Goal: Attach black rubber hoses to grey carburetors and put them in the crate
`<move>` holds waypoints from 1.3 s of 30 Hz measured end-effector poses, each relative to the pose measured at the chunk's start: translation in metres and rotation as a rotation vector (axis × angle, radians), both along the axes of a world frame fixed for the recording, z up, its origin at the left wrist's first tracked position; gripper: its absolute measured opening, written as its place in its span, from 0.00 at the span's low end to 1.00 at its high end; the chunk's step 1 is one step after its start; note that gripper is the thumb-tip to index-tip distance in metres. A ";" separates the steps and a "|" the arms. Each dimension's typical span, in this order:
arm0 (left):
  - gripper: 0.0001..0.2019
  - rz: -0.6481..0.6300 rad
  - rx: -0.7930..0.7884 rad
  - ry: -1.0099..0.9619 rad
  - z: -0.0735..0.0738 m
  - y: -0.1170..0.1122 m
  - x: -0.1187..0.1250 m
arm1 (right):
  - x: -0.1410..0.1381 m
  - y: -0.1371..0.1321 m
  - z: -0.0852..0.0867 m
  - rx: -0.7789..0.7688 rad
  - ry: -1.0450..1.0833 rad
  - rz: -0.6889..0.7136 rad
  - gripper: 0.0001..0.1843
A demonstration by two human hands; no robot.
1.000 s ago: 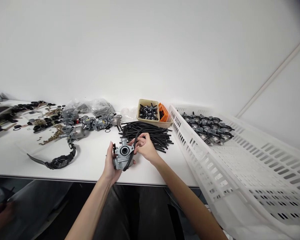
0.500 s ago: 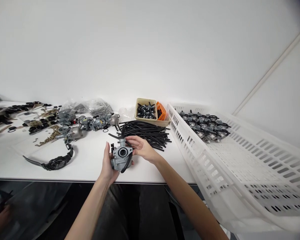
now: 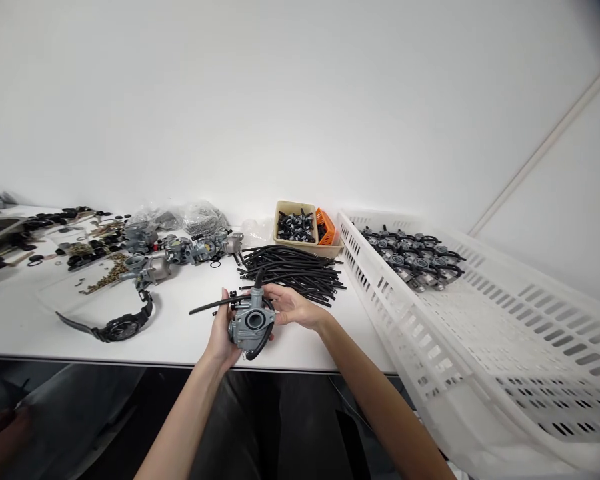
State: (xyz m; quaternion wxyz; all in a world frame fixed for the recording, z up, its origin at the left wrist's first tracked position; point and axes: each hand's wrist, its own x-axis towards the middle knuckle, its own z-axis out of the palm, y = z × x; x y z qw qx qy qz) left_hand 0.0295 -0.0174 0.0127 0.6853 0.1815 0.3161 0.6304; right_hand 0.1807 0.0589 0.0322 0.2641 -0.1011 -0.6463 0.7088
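My left hand (image 3: 222,335) grips a grey metal carburetor (image 3: 250,322) from its left side, just above the table's front edge. A black hose (image 3: 215,306) sticks out from the carburetor to the left, and another loops under it. My right hand (image 3: 293,307) is cupped against the carburetor's right side, fingers curled on it. Just behind my hands lies a pile of black hoses (image 3: 295,268).
A large white slotted crate (image 3: 480,320) at the right holds several finished carburetors (image 3: 413,253). A beige tub (image 3: 300,228) of small parts and an orange basket (image 3: 326,225) stand behind the hoses. More carburetors (image 3: 180,250), loose parts and a black wristwatch (image 3: 115,325) lie at the left.
The carburetor has been turned and tilted in my hands. A black hose that my right hand was bending over it a second ago now sticks out straight to the left.
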 end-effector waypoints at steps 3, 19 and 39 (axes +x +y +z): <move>0.22 -0.025 0.011 -0.007 0.001 0.000 0.001 | 0.001 0.000 0.001 -0.007 -0.014 -0.020 0.35; 0.15 0.349 0.079 0.060 0.002 0.010 0.010 | 0.000 0.011 -0.008 0.041 0.027 -0.394 0.31; 0.25 0.803 0.042 0.638 -0.017 0.012 0.011 | -0.008 -0.002 -0.014 0.793 -0.235 -0.449 0.09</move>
